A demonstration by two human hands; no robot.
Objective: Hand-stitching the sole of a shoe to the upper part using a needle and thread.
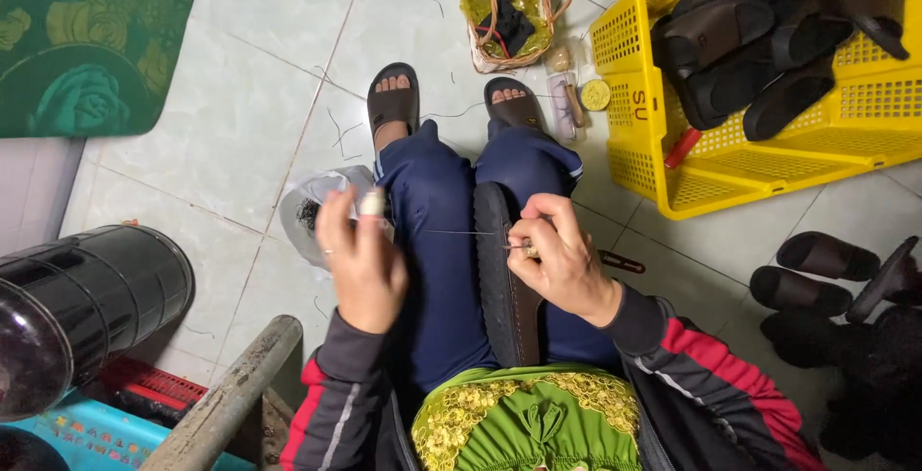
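The sole (pixel 504 279) stands on edge, wedged between the knees so both hands stay free. The right hand (pixel 562 260) pinches a needle at its rim; the left hand (pixel 360 250), closed on the thread (pixel 461 233), draws it taut sideways. Further off, a yellow crate (pixel 759 144) holds finished sandals (pixel 768 39) within reach.
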